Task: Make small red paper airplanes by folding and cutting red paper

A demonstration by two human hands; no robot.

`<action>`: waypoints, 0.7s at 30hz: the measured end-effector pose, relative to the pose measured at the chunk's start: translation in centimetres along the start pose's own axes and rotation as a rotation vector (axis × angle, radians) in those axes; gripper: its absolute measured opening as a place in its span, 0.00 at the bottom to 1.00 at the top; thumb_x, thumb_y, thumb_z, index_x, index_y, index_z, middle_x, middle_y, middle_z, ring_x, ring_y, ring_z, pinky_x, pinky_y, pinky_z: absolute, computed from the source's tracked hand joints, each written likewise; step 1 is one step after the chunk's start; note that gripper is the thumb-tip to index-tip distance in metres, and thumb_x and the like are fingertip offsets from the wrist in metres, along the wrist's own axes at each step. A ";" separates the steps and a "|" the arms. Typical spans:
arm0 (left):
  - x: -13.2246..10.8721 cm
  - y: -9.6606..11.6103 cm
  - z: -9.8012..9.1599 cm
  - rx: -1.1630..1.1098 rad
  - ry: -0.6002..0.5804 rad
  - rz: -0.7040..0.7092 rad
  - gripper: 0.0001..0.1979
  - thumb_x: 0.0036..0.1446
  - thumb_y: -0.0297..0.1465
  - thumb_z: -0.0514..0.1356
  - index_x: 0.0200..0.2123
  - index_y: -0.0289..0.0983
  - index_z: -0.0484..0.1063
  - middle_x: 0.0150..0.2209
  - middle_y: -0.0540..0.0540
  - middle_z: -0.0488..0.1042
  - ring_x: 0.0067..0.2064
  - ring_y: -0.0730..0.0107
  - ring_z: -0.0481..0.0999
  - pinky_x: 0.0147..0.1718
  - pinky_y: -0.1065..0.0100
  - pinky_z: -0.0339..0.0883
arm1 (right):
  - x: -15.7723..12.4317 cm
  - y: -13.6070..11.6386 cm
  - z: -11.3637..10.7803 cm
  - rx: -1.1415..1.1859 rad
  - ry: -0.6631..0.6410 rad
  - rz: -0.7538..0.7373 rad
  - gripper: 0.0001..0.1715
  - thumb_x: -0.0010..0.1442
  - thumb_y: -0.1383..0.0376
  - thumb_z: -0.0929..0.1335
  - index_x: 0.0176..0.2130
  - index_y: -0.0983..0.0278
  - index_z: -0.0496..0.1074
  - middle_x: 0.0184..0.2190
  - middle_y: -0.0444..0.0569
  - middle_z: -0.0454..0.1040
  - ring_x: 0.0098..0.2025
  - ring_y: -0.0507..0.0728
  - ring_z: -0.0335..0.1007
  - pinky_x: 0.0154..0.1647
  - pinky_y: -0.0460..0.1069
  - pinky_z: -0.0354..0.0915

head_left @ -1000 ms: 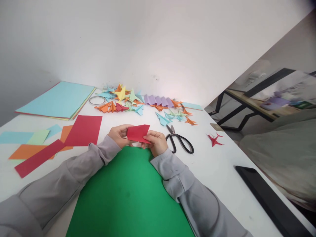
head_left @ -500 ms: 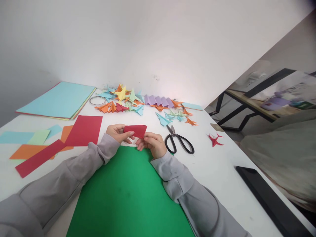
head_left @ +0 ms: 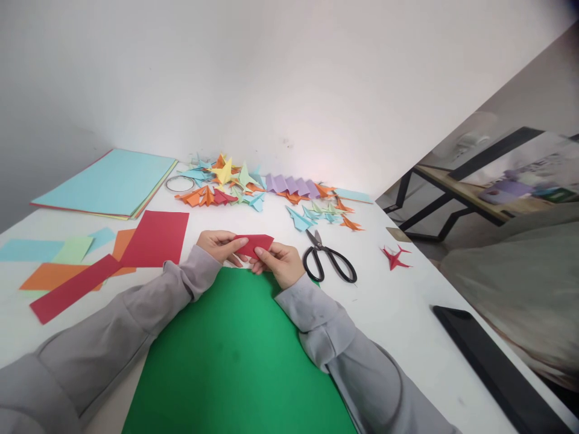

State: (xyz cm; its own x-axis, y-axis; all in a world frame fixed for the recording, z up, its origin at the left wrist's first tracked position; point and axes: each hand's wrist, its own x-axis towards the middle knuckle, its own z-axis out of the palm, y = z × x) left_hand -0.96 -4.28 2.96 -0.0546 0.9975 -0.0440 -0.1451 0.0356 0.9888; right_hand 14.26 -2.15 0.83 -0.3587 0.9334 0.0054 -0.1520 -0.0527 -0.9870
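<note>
A small folded red paper (head_left: 257, 242) is held between both hands, just beyond the far edge of a large green sheet (head_left: 235, 349). My left hand (head_left: 218, 246) grips its left end, thumb on top. The right part of the paper is pinched by my right hand (head_left: 281, 263), whose thumb presses on its front face. Fingers of both hands curl beneath it, partly hidden. Black-handled scissors (head_left: 329, 258) lie just right of my right hand, blades pointing away.
Coloured paper sheets (head_left: 104, 184) are stacked at the back left, with red, orange, green and blue pieces (head_left: 156, 238) nearer. Folded paper shapes (head_left: 224, 173) line the back. A red star shape (head_left: 394, 259) and a black flat object (head_left: 493, 367) lie to the right.
The red paper has shifted slightly right and its right end is now folded to a blunt point. My right thumb has moved onto its front face.
</note>
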 end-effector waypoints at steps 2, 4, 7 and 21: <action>0.0 -0.1 0.0 0.014 0.004 -0.009 0.15 0.34 0.37 0.69 0.19 0.31 0.71 0.14 0.46 0.72 0.17 0.68 0.73 0.17 0.71 0.69 | 0.0 0.0 0.0 0.000 0.005 0.002 0.18 0.38 0.55 0.74 0.26 0.66 0.74 0.14 0.44 0.72 0.17 0.50 0.68 0.18 0.44 0.65; 0.0 -0.2 -0.1 0.029 -0.010 -0.016 0.14 0.35 0.36 0.68 0.18 0.32 0.72 0.14 0.46 0.72 0.16 0.70 0.72 0.17 0.72 0.69 | 0.0 -0.1 0.0 -0.002 0.014 -0.008 0.18 0.36 0.57 0.75 0.27 0.66 0.74 0.14 0.43 0.72 0.17 0.50 0.67 0.18 0.44 0.65; -0.1 -0.2 0.0 0.047 -0.029 -0.011 0.13 0.37 0.37 0.68 0.19 0.32 0.73 0.14 0.46 0.72 0.15 0.71 0.71 0.16 0.72 0.69 | 0.0 -0.1 0.1 -0.010 0.014 -0.022 0.16 0.35 0.59 0.76 0.24 0.66 0.74 0.14 0.43 0.72 0.15 0.49 0.66 0.17 0.44 0.64; -0.1 -0.6 -0.4 0.174 -0.084 0.105 0.12 0.43 0.37 0.64 0.22 0.32 0.74 0.13 0.49 0.71 0.15 0.73 0.70 0.16 0.74 0.68 | -0.1 0.2 -0.1 -0.056 0.152 -0.021 0.17 0.35 0.55 0.75 0.23 0.65 0.74 0.17 0.42 0.71 0.18 0.49 0.65 0.20 0.45 0.65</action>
State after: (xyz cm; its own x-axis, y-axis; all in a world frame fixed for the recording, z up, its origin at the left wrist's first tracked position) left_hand -1.27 -4.39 2.32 0.0226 0.9976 0.0654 0.0297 -0.0661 0.9974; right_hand 14.36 -2.17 0.58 -0.2123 0.9772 0.0058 -0.1050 -0.0169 -0.9943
